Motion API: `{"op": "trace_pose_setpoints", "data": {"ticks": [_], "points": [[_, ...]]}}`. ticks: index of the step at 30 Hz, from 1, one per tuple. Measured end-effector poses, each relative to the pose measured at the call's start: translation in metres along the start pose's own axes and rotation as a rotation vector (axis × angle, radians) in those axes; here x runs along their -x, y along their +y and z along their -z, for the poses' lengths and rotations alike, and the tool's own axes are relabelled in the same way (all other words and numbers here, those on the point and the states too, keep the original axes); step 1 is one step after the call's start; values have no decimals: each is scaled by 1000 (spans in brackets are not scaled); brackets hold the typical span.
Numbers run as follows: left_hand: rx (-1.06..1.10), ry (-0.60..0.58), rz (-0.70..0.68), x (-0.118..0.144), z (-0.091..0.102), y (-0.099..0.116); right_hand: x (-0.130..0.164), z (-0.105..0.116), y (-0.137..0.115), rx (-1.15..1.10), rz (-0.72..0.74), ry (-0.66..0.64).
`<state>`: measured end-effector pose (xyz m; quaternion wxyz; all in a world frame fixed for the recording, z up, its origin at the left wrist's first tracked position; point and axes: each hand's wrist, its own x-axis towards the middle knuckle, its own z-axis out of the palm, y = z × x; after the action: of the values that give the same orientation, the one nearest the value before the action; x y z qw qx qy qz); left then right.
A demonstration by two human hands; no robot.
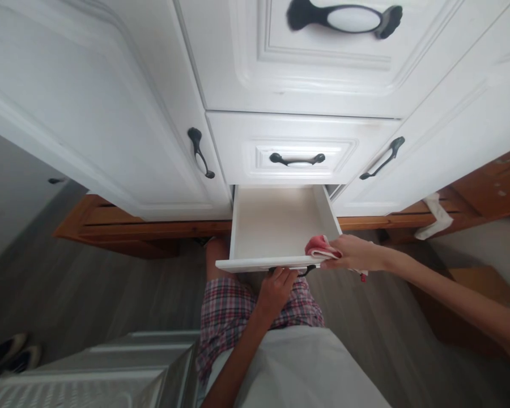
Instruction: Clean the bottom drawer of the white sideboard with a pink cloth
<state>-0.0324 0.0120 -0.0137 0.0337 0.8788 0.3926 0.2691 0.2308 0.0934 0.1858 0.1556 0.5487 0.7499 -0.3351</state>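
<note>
My right hand (352, 253) grips a red cloth (318, 246) at the drawer's (276, 224) front right corner | left hand (276, 286) closed on its handle (305, 271) | cloth likely soft, light: pinch a fold.

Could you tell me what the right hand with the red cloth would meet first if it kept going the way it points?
Probably the open drawer: the right hand presses a red cloth at its front right corner, pointing leftward across the bare inside.
</note>
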Motion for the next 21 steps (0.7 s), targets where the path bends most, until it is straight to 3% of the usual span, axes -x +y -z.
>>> {"op": "trace_pose_setpoints", "data": {"ticks": [4,8,10,12,14,17,21], "points": [[7,34,3,-1,2,0,26,-37,11,77,65,367],[7,54,21,0,-2,2,37,-108,26,123,224,992],[11,73,28,-1,-5,2,30,-148,26,96,164,1251],[14,102,32,-2,-8,1,14,-180,16,-36,3,1441],[13,117,38,-5,-9,0,-6,-198,-2,-224,-169,1498],[29,115,60,-14,-8,-7,-37,-197,-34,-471,-328,1479],[49,117,66,-35,-7,-21,-84,-179,-73,-509,-262,1482]]}}
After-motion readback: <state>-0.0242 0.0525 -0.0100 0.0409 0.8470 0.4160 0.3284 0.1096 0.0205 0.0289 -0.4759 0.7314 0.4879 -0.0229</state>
